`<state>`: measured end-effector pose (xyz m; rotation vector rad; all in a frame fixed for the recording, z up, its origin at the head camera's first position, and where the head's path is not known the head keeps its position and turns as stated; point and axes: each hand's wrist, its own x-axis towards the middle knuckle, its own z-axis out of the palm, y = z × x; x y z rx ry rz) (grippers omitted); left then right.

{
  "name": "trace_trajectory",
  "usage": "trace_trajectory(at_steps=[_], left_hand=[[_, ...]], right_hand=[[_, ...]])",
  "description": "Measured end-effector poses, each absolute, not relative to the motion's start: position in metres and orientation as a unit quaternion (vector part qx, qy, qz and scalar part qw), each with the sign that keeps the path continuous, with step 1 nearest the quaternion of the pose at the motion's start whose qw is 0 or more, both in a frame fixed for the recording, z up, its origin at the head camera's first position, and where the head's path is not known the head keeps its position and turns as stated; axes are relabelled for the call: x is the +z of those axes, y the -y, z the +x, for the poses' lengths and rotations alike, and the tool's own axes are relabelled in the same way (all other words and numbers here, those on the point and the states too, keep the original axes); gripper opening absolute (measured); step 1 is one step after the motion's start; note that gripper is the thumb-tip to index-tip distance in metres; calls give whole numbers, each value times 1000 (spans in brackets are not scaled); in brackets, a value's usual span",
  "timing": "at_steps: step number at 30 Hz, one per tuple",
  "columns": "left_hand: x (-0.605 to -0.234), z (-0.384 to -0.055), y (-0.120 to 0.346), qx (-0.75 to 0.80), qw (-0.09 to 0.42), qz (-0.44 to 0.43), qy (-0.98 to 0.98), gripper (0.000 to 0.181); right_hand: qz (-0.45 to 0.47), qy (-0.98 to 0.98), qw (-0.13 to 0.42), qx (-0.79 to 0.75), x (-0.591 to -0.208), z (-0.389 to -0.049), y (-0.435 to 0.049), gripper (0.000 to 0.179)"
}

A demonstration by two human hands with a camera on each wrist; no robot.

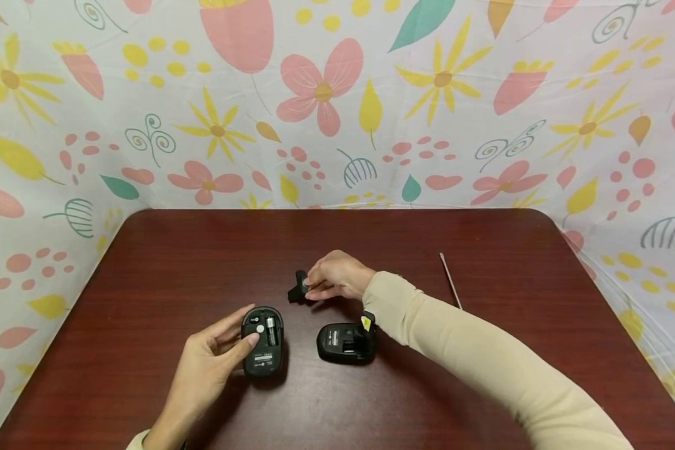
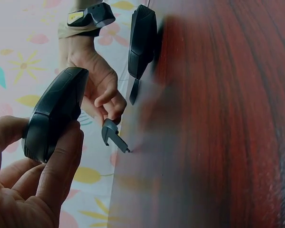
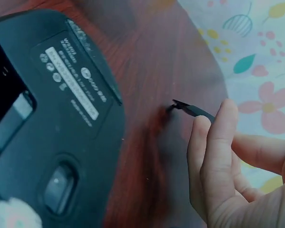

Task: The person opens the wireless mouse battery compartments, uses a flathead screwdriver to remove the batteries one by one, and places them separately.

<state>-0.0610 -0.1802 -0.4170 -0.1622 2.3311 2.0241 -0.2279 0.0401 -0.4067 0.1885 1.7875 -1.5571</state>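
Note:
My left hand (image 1: 210, 356) holds a black computer mouse (image 1: 263, 359) just above the table, underside up. Its battery compartment is uncovered and shows a battery (image 1: 270, 331); the thumb lies along the edge. Farther back, my right hand (image 1: 340, 275) pinches a black battery cover (image 1: 299, 287) between thumb and fingers. In the right wrist view the cover (image 3: 192, 109) appears as a thin dark strip at the fingertips. A second black mouse (image 1: 332, 344) lies underside up on the table below the right wrist, its compartment uncovered. The wrist camera (image 1: 367, 320) hides part of it.
A thin pale rod (image 1: 450, 280) lies on the dark red-brown table (image 1: 202, 250) behind the right forearm, which covers its near end. A flower-patterned cloth (image 1: 320, 169) hangs behind the table and along both sides.

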Motion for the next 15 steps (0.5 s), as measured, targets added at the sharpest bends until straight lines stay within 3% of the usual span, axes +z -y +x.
trace_trajectory(at_steps=[15], left_hand=[[-418, -63, 178, 651, 24, -44, -758, 50]], right_hand=[[93, -701, 359, -609, -415, -227, -31, 21]])
